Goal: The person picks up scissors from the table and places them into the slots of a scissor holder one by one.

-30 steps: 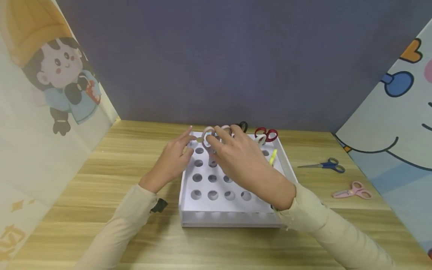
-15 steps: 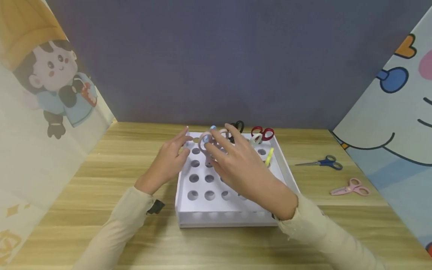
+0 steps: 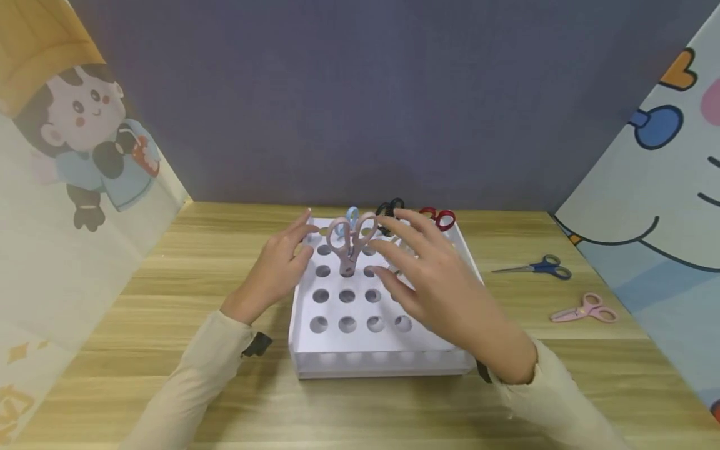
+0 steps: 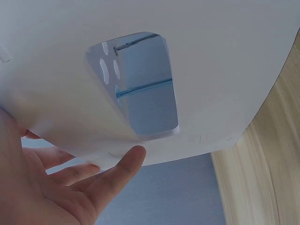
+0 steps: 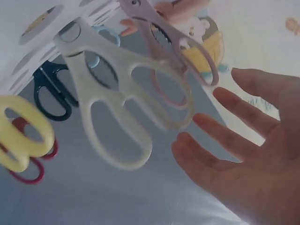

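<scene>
A white box (image 3: 302,350) with a grid of round holes sits mid-table. Mauve scissors (image 3: 350,240) stand blades-down in a hole near its back left. My right hand (image 3: 394,259) hovers just right of them, fingers spread and holding nothing. My left hand (image 3: 292,247) rests with straight fingers on the box's left rim. In the right wrist view, the right hand (image 5: 220,136) is spread below the mauve scissors (image 5: 173,56) and cream scissors (image 5: 117,108). In the left wrist view, the left hand (image 4: 93,183) touches the box wall (image 4: 211,70) under a cut-out.
Light blue (image 3: 351,215), black (image 3: 390,208) and red scissors (image 3: 440,217) stand along the box's back row; yellow scissors (image 5: 23,136) show in the right wrist view. Blue scissors (image 3: 537,267) and pink scissors (image 3: 587,310) lie on the wooden table at right. Cartoon panels wall both sides.
My right hand has let go of the mauve scissors and drawn back to the right with fingers spread. The scissors now stand alone in their hole. The left hand has hardly moved.
</scene>
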Motion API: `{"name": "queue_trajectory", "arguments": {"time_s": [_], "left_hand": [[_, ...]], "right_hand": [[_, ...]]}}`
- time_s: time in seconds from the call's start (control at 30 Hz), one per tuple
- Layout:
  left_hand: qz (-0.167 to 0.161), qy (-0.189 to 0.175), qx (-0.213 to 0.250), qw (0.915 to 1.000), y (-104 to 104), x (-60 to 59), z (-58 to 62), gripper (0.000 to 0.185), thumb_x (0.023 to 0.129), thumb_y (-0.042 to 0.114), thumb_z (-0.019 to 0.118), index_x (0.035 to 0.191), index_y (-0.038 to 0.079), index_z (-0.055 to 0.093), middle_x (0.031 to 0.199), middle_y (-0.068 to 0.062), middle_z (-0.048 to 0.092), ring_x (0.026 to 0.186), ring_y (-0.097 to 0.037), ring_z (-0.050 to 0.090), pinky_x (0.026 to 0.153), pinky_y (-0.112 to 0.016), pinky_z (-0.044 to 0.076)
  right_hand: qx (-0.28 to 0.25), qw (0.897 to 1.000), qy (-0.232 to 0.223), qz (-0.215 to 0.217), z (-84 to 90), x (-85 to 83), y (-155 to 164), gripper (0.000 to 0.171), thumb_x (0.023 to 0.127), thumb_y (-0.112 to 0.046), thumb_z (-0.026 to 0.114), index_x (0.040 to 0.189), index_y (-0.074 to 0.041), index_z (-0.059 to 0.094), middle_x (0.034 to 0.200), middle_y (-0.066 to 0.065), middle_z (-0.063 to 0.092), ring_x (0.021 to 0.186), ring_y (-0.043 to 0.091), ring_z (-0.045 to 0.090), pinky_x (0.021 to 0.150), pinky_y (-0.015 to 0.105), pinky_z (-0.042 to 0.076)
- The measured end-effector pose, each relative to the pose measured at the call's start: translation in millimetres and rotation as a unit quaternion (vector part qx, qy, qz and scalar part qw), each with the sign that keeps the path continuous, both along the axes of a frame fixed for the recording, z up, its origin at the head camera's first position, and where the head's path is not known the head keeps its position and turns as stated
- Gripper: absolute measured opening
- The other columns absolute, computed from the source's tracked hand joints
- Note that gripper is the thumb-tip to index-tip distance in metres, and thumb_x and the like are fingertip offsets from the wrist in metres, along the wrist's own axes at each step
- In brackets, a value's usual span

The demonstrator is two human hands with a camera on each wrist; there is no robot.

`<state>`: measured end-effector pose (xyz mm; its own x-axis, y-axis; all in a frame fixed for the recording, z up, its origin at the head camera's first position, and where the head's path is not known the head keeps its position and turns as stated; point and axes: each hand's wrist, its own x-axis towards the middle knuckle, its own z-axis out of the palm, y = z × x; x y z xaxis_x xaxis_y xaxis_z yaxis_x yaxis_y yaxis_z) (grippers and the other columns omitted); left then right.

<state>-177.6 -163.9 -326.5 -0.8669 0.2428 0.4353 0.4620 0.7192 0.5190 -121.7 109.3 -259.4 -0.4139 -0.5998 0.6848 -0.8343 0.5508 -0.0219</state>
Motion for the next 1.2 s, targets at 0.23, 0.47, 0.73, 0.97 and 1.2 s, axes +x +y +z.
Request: {"name": "queue_trajectory", "arguments": {"time_s": [0.23, 0.47, 0.73, 0.97, 1.2], "left_hand": [[-0.004, 0.001, 0.001, 1.0000, 1, -1.2, -1.4, 0.037, 0.094, 0.010, 0.048, 0.126, -0.002, 0.063, 0.156, -0.018, 0.037, 0.136, -0.041, 0.044, 0.113, -0.053, 0.035], [-0.006, -0.003, 0.000, 1.0000, 2, -1.2, -2.4, 0.038, 0.094, 0.010, 0.048, 0.126, -0.003, 0.062, 0.157, -0.016, 0.036, 0.137, -0.041, 0.044, 0.114, -0.053, 0.034], [-0.006, -0.012, 0.002, 0.9999, 2, -2.1, -3.6, 0.037, 0.095, 0.010, 0.049, 0.127, -0.001, 0.062, 0.158, -0.013, 0.034, 0.138, -0.040, 0.043, 0.114, -0.053, 0.033], [-0.002, -0.015, 0.002, 0.9999, 1, -0.1, -1.6, 0.037, 0.096, 0.011, 0.049, 0.128, 0.000, 0.062, 0.159, -0.011, 0.033, 0.139, -0.039, 0.041, 0.114, -0.053, 0.034], [-0.004, -0.002, 0.003, 1.0000, -2, -0.9, -0.2, 0.036, 0.095, 0.011, 0.048, 0.125, 0.001, 0.063, 0.158, -0.012, 0.035, 0.138, -0.039, 0.042, 0.112, -0.054, 0.036]], "right_hand": [[-0.071, 0.997, -0.021, 0.014, 1.6, -4.4, 27, 0.030, 0.086, -0.006, 0.074, 0.115, -0.003, 0.069, 0.134, 0.018, 0.060, 0.132, 0.034, 0.048, 0.111, 0.048, 0.038], [-0.087, 0.995, -0.044, -0.017, 11.4, 1.7, 48, 0.034, 0.084, -0.008, 0.074, 0.117, -0.005, 0.070, 0.134, 0.014, 0.060, 0.129, 0.032, 0.050, 0.110, 0.042, 0.040], [-0.099, 0.992, -0.033, -0.076, 19.2, 6.4, 77, 0.040, 0.078, -0.004, 0.079, 0.117, -0.007, 0.070, 0.131, 0.014, 0.062, 0.125, 0.034, 0.053, 0.103, 0.045, 0.044], [-0.090, 0.988, -0.036, -0.124, 14.8, -5.1, 95, 0.036, 0.081, -0.003, 0.077, 0.115, -0.003, 0.069, 0.128, 0.017, 0.063, 0.123, 0.036, 0.054, 0.096, 0.054, 0.047], [-0.084, 0.980, -0.075, -0.167, 5.8, -32.2, 115, 0.033, 0.087, -0.007, 0.074, 0.118, 0.000, 0.067, 0.129, 0.023, 0.061, 0.124, 0.043, 0.051, 0.100, 0.062, 0.042]]}}
